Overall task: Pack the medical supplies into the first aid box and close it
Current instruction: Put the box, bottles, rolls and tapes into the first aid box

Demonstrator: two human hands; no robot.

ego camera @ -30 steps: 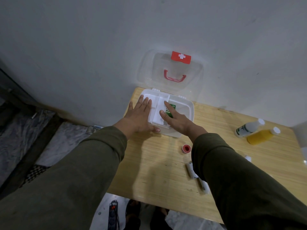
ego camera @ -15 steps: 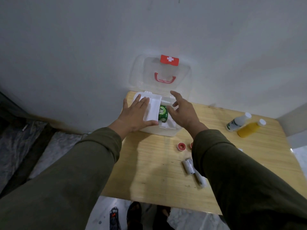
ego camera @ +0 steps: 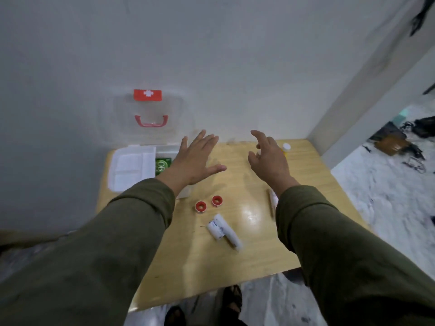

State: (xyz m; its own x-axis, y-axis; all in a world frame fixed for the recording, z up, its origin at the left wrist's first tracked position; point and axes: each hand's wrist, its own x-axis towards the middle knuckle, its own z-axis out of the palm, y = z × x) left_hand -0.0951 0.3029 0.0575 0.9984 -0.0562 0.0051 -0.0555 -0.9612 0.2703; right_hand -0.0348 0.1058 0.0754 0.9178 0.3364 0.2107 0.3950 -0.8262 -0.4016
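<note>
Lying nearest, two white bandage rolls (ego camera: 224,229) and two red-cored tape rolls (ego camera: 208,203) wait unpacked. Both the left hand (ego camera: 195,158) and right hand (ego camera: 268,158) hover spread, holding nothing. Beyond, the open first aid box (ego camera: 138,165) stands left; reach right for the bottle (ego camera: 286,148), gripping its body.

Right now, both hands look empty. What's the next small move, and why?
Probably carry the right hand on toward the yellow bottle just beyond its fingers and grip it. Both hands are open, and the first aid box lid stands open.
</note>
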